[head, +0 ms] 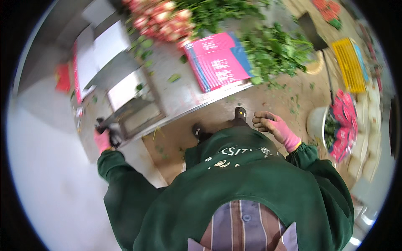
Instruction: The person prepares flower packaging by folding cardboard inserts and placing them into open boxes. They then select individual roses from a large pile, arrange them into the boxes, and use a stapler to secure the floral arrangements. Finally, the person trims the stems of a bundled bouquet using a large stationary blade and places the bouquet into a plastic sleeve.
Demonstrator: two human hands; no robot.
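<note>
At the table's left end, my left hand (102, 140), in a pink glove, grips a black hand tool (113, 136); blur hides its exact kind. It is beside a metal frame (141, 120) built onto the grey table (176, 97). A white sheet (125, 91) lies near the frame. Over the floor, to the right of the table, hangs my right hand (273, 125) in a pink glove with dark fingertips. Its fingers are loosely curled and apart, with nothing visible in them. A stack of pink and blue printed wrapping sleeves (220, 61) rests at the table's front edge.
Pink-and-white roses (163, 20) and leafy stems (276, 50) lie at the back and right. A white bucket (316, 124) holds pink-wrapped bunches (344, 125). Beyond are a yellow crate (348, 64) and a dark panel on a pole (312, 31). Leaves litter the floor (276, 97).
</note>
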